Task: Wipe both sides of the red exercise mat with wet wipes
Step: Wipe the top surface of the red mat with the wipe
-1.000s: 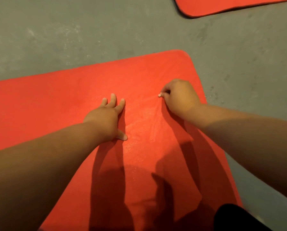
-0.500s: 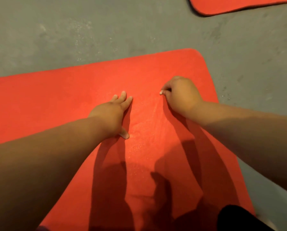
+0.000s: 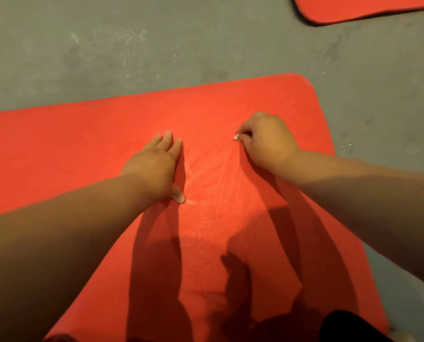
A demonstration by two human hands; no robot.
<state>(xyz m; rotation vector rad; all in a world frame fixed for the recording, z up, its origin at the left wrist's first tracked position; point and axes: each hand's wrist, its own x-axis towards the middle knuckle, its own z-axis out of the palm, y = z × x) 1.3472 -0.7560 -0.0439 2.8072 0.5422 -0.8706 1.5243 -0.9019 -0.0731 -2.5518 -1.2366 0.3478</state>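
Fingers (image 3: 167, 143) of the left hand (image 3: 151, 167) lie straight and together, flat on the red mat (image 3: 70, 149); those of the right hand (image 3: 267, 141) curl, pinching a white scrap (image 3: 236, 137), likely a wipe. Spread on the floor (image 3: 132, 45), the mat creases softly and is probably light and floppy. To flip it, grip its corner (image 3: 302, 82) at 1 o'clock.

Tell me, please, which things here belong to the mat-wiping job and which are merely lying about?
Part of the job:
red exercise mat
left hand, flat on it
right hand, fingers curled, showing a small white bit, perhaps a wipe

Lying about:
second red mat
grey floor
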